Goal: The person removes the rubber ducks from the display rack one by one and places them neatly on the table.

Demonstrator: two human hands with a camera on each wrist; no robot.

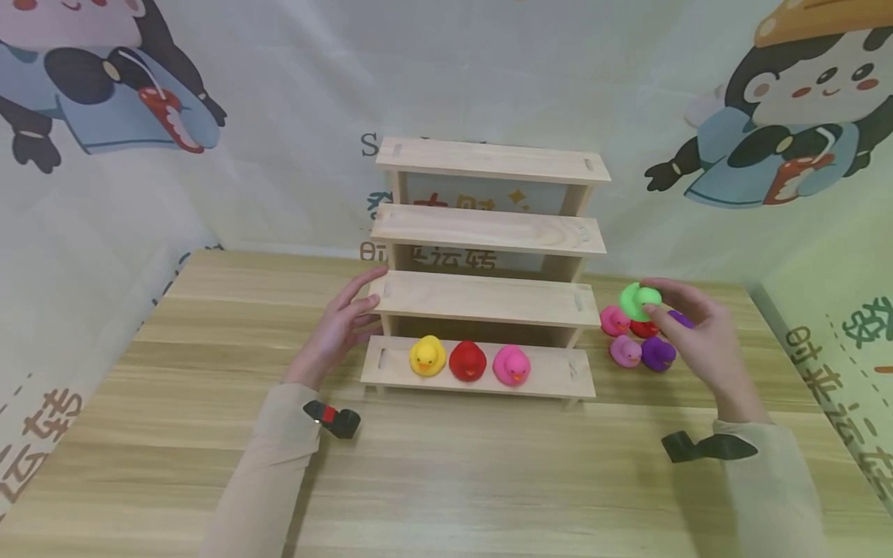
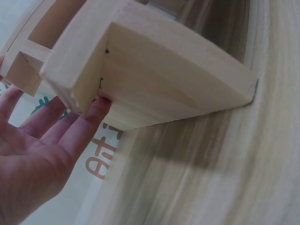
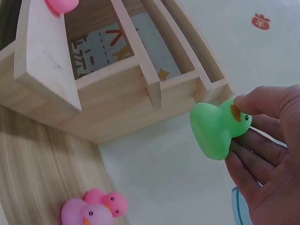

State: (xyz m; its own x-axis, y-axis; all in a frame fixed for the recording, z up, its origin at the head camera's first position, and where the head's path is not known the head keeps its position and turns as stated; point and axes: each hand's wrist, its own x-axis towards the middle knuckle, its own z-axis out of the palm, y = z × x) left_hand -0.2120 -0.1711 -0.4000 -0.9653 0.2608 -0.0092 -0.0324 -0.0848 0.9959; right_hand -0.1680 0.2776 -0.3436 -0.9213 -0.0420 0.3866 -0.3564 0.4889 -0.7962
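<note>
My right hand [image 1: 705, 341] pinches a green rubber duck [image 1: 635, 302] between thumb and fingers, above a cluster of ducks right of a stepped wooden shelf [image 1: 481, 298]. In the right wrist view the green duck [image 3: 211, 133] is tilted, the thumb on its beak. My left hand [image 1: 338, 325] is at the shelf's left side; in the left wrist view its extended fingers [image 2: 86, 124] touch the underside of a step's end. On the lowest step sit a yellow duck [image 1: 427, 358], a red duck [image 1: 467, 363] and a pink duck [image 1: 512, 366], side by side.
The cluster on the wooden table [image 1: 453, 480] includes a hot-pink duck [image 1: 614, 320], a light purple duck [image 1: 625, 353] and a dark purple duck [image 1: 658, 355]; a red one is partly hidden. A printed cloth [image 1: 293, 116] hangs behind the table.
</note>
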